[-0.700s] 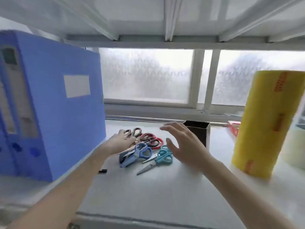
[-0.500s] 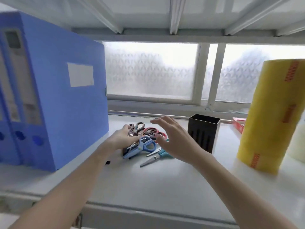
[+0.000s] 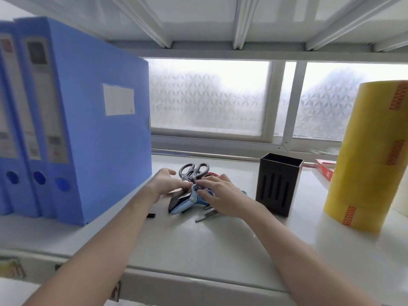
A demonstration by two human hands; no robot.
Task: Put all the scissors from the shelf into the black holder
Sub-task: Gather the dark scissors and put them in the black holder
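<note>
A pile of several scissors lies on the white shelf [image 3: 198, 244], left of the black holder [image 3: 278, 184], which stands upright and apart from them. The grey-handled scissors [image 3: 194, 170] are at the back and the blue scissors [image 3: 184, 203] at the front. A red handle [image 3: 212, 174] and a teal pair's blade [image 3: 207, 214] peek out from under my right hand. My left hand [image 3: 164, 184] curls its fingers at the grey pair's pivot, over a bare blade tip. My right hand [image 3: 221, 196] lies spread on the pile, fingertips on the blue handles.
Blue file boxes [image 3: 97, 138] stand close on the left of the pile. A tall yellow roll [image 3: 371, 155] stands at the right, with a red box [image 3: 324, 169] behind it. A small black piece [image 3: 151, 215] lies near the boxes. A low shelf runs overhead.
My right hand has dropped from hovering above the pile onto the scissors. My left hand has stayed at the pile's left side. The camera has moved closer and lower.
</note>
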